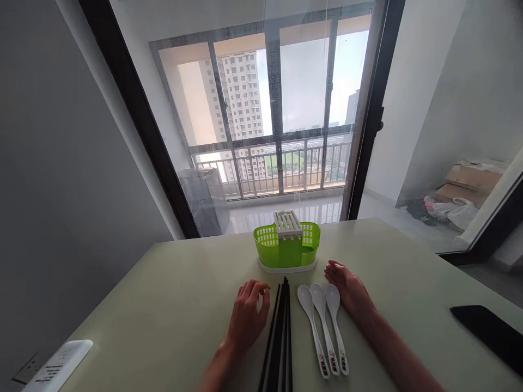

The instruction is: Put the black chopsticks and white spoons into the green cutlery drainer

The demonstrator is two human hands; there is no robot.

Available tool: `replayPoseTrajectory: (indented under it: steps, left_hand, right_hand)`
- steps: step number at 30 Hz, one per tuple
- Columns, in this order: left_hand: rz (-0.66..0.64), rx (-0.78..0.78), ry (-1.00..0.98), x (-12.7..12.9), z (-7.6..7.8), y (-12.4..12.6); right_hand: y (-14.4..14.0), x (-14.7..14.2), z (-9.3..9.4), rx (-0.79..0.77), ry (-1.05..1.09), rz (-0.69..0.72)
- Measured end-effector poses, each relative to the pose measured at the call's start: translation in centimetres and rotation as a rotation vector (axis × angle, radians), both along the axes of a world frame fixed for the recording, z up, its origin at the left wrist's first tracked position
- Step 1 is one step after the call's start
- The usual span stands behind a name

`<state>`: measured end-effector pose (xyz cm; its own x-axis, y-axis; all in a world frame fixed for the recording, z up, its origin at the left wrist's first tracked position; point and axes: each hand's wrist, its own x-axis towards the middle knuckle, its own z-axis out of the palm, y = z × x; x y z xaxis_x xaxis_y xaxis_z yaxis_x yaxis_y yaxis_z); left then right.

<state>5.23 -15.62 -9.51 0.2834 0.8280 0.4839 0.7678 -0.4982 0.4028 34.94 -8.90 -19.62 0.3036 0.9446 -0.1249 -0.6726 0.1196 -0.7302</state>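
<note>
My left hand (pixel 248 311) rests just left of a bundle of black chopsticks (pixel 279 337), its fingers bent, with a gap between thumb and forefinger and nothing in it. Three white spoons (pixel 322 326) lie side by side right of the chopsticks, bowls pointing away from me. My right hand (pixel 345 284) is on edge beside the rightmost spoon's bowl, empty, fingers loosely curved and palm turned inward. Beyond both hands stands a green plastic utensil basket (pixel 290 256) with a white base and a white slotted top piece (pixel 288 224).
The pale table (pixel 183 283) ends at a glass door with a dark frame (pixel 370 109). A black object (pixel 486 326) lies at the right edge. At the lower left is a white power strip (pixel 61 362). Cardboard boxes (pixel 469 182) and bags sit behind the glass.
</note>
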Motion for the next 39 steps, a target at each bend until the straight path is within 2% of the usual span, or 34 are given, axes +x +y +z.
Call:
replayPoseTrajectory:
  steps: [3,6,16,23,31,36,39]
  left_hand:
    - [-0.033,-0.16,0.055,-1.5,-0.6,-0.2]
    - [-0.08,-0.235,0.105,-2.1,-0.6,-0.6]
    - [-0.09,-0.295,0.104,-2.3,-1.5,-1.5]
    - [-0.069,-0.314,0.078,-2.5,-1.2,-1.3]
    - [0.047,-0.427,0.099,-5.1,1.0,-0.4]
    - [0.296,-0.374,0.215,-6.2,1.4,-0.4]
    - [0.373,-0.317,0.336,-6.4,1.2,-0.4]
  right_hand:
    - [-0.2,-0.2,0.4,-0.023,-0.05,0.03]
    - [-0.4,-0.4,0.9,-0.039,-0.122,0.031]
    - [-2.1,-2.3,3.3,0.015,-0.473,-0.03]
    - [-2.3,-2.6,3.6,0.025,-0.58,-0.062]
    - [-2.4,-2.7,3.7,0.031,-0.632,-0.104]
    - [-3.0,-2.5,4.1,0.002,-0.713,-0.247]
    - [-3.5,-2.4,4.6,-0.011,-0.855,-0.352]
